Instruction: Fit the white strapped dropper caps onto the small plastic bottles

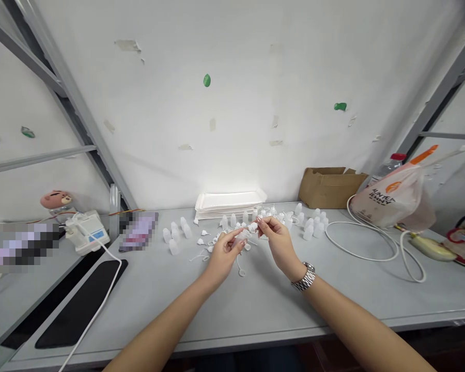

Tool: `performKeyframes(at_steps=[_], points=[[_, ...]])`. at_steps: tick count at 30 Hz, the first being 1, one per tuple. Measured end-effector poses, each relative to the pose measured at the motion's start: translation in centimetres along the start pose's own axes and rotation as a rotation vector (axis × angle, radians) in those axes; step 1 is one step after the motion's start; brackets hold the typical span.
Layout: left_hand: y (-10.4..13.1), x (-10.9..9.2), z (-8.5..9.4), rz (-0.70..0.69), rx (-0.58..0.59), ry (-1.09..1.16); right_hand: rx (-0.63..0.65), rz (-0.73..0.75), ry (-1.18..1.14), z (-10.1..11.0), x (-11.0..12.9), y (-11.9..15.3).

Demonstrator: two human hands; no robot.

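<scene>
Over the middle of the grey table, my left hand (221,257) is closed on a small translucent bottle (242,235). The fingertips of my right hand (279,244) pinch a small white cap (252,227) close to the bottle's mouth; whether the two touch I cannot tell. A strap with a ring end (242,272) hangs below my hands, and what it belongs to is partly hidden. Loose white caps (200,241) and straps lie around and behind my fingers. Similar small bottles stand upright to the left (173,247) and to the right (308,232).
A stack of white trays (232,199) lies against the wall. At the back right are a cardboard box (331,188) and a plastic bag (391,196), with a looped white cable (372,260) before them. On the left are a black mat (81,305) and a white power strip (86,232).
</scene>
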State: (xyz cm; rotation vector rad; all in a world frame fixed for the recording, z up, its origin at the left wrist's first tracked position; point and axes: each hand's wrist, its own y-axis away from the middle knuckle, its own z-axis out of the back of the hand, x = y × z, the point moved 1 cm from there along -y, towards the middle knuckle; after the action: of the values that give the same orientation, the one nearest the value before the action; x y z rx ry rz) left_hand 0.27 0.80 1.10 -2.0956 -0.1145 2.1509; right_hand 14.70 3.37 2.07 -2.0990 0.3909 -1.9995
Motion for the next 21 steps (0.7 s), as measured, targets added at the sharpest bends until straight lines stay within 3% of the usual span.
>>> performKeyframes(at_steps=[8, 16, 21], points=[[-0.3, 0.7, 0.1, 0.056, 0.009, -0.02, 0.016, -0.003, -0.006, 0.1, 0.0, -0.1], [-0.3, 0.8, 0.1, 0.001, 0.103, -0.02, 0.024, 0.011, -0.006, 0.2, 0.2, -0.1], [-0.4, 1.6, 0.4, -0.094, -0.058, -0.11, 0.121, 0.045, 0.049, -0.1, 0.3, 0.0]])
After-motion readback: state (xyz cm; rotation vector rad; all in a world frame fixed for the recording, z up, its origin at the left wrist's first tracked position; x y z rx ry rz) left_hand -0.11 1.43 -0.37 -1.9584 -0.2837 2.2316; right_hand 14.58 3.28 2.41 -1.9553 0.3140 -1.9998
